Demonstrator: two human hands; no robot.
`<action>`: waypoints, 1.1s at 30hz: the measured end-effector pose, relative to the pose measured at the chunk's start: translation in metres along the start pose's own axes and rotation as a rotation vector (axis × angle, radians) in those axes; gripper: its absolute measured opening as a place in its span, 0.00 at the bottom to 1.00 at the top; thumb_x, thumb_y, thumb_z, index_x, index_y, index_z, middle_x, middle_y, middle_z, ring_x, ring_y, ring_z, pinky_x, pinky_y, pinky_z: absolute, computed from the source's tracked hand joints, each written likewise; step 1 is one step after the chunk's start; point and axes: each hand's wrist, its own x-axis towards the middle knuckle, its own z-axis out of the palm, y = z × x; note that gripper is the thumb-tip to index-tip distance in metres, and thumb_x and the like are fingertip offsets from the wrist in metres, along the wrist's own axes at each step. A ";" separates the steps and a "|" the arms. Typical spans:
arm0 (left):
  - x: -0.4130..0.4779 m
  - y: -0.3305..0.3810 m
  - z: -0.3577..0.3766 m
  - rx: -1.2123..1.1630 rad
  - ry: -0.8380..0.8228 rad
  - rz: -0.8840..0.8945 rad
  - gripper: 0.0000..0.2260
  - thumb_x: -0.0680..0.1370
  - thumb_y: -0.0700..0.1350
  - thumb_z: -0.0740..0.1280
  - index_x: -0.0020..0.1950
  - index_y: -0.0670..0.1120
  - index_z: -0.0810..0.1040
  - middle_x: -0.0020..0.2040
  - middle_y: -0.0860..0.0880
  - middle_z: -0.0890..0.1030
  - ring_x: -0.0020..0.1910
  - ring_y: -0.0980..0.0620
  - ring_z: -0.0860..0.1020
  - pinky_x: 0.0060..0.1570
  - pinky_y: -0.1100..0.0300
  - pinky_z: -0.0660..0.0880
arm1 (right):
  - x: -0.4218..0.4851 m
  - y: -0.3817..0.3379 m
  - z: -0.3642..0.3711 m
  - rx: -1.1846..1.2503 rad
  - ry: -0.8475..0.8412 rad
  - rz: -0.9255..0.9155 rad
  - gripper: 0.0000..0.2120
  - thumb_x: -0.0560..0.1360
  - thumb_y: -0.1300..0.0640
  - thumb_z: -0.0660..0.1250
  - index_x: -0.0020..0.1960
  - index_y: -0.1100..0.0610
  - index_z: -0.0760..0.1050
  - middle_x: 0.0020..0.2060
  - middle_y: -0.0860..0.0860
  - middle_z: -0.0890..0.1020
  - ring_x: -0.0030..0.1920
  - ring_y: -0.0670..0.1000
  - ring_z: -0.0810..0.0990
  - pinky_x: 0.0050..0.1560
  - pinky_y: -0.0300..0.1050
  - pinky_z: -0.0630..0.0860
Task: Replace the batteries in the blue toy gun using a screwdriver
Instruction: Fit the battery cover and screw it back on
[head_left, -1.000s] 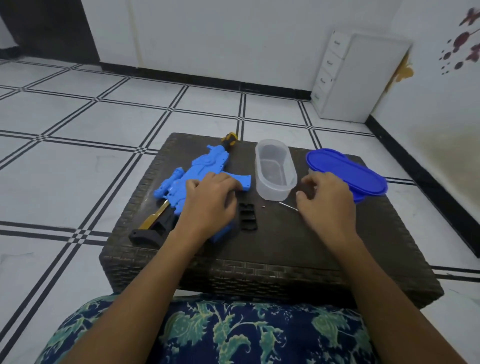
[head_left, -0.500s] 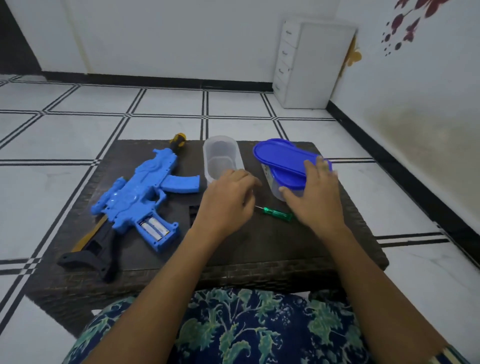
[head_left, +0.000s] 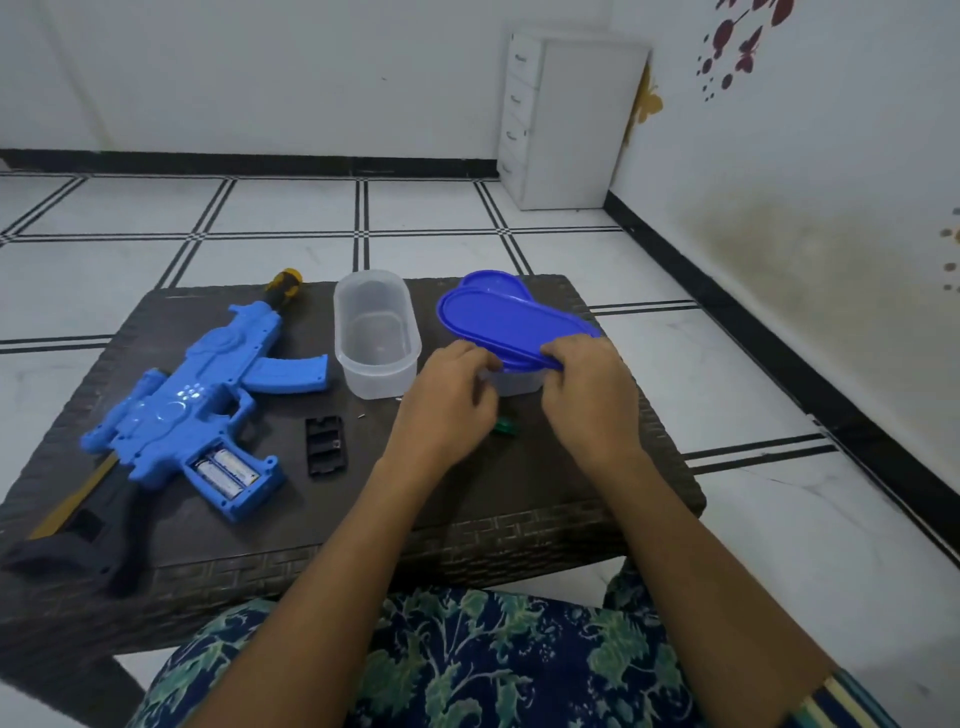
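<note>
Gripping the near edge of the blue lid (head_left: 504, 322) with the curled fingers of the right hand (head_left: 592, 395); left hand (head_left: 447, 410) bent at the same rim, perhaps holding too. Lying on the left side of the counter (head_left: 519, 493): blue toy gun (head_left: 208, 410), compartment open, two batteries (head_left: 226, 470) inside, print too blurred to read.

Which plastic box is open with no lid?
The clear box nearest the toy gun; the other box has a blue lid on top.
</note>
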 end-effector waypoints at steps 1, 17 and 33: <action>0.000 -0.001 -0.001 -0.012 -0.002 -0.014 0.09 0.75 0.39 0.66 0.54 0.45 0.79 0.51 0.49 0.79 0.49 0.55 0.76 0.51 0.60 0.76 | -0.001 0.001 -0.001 0.021 0.017 -0.001 0.10 0.75 0.67 0.64 0.53 0.61 0.81 0.49 0.56 0.84 0.52 0.56 0.79 0.50 0.49 0.76; -0.007 -0.013 -0.048 -0.710 0.502 -0.511 0.09 0.76 0.45 0.71 0.53 0.43 0.83 0.35 0.48 0.83 0.30 0.60 0.78 0.30 0.68 0.74 | 0.011 -0.067 -0.001 1.087 0.008 0.408 0.09 0.74 0.62 0.72 0.54 0.61 0.82 0.35 0.45 0.83 0.37 0.43 0.84 0.37 0.40 0.82; -0.009 -0.067 -0.079 -0.400 0.507 -0.655 0.05 0.75 0.47 0.71 0.47 0.46 0.84 0.34 0.52 0.83 0.32 0.58 0.81 0.37 0.59 0.81 | 0.027 -0.115 0.071 0.617 -0.152 0.341 0.16 0.79 0.55 0.65 0.39 0.65 0.79 0.30 0.56 0.79 0.31 0.51 0.77 0.35 0.47 0.77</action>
